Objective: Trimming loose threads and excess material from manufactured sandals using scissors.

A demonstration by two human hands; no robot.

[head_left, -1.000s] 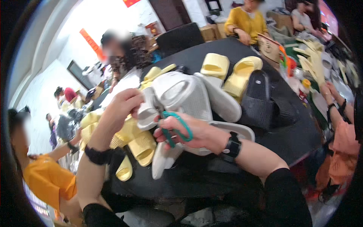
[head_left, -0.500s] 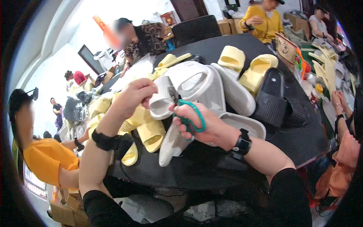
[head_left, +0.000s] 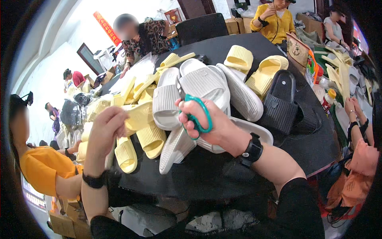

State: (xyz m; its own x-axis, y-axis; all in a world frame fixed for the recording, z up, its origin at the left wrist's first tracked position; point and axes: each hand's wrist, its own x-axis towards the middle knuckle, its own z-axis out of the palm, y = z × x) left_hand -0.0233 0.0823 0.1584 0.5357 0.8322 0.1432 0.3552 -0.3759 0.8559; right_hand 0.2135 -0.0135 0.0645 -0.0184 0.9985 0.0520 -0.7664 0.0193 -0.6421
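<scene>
The right hand [head_left: 207,123] grips green-handled scissors [head_left: 197,115] against a white slipper [head_left: 207,85] atop the pile on the black tabletop [head_left: 223,167]. Left of that slipper, the left hand [head_left: 106,125] pinches a yellow slipper [head_left: 137,115].

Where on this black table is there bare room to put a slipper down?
Bare table shows along the near edge, below the right hand and the white slippers, and at the far side behind the yellow slippers. The middle and left, around the left hand, are crowded.
</scene>
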